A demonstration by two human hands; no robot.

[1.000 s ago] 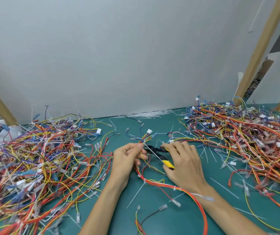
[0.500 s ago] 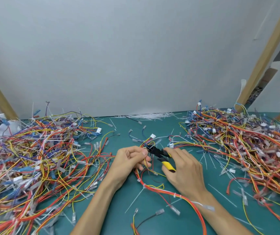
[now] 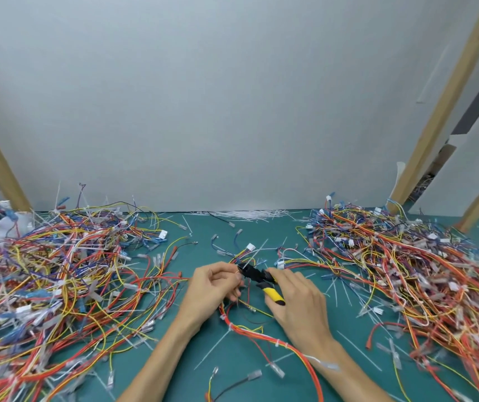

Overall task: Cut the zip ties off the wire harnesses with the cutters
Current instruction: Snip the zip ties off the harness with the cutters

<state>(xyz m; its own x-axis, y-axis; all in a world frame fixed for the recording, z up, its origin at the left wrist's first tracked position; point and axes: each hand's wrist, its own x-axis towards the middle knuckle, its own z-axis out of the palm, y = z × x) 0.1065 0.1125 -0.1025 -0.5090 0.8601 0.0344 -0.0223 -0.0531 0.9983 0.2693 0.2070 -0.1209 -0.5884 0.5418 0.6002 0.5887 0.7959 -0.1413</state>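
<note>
The left hand's [image 3: 213,288] fingers [image 3: 226,271] curl inward at lower centre of the frame and pinch a thin bunch of wires from the wire harness [image 3: 261,333]. The right hand's fingers [image 3: 280,275] wrap the yellow handles of the cutters [image 3: 257,275]. The black nose of the cutters touches the left fingertips; the blades are too small to tell whether they bite. The right hand [image 3: 299,303] sits just right of the left. Below both hands the orange and red harness trails toward the lower right over the green tabletop [image 3: 174,372], with a white zip tie [image 3: 230,326] around it. Tangled harness piles fill the left [image 3: 58,271] and right [image 3: 406,271] of the frame. A heap of cut ties [image 3: 247,214] lies at the tabletop's far edge against a white wall [image 3: 232,97].
</note>
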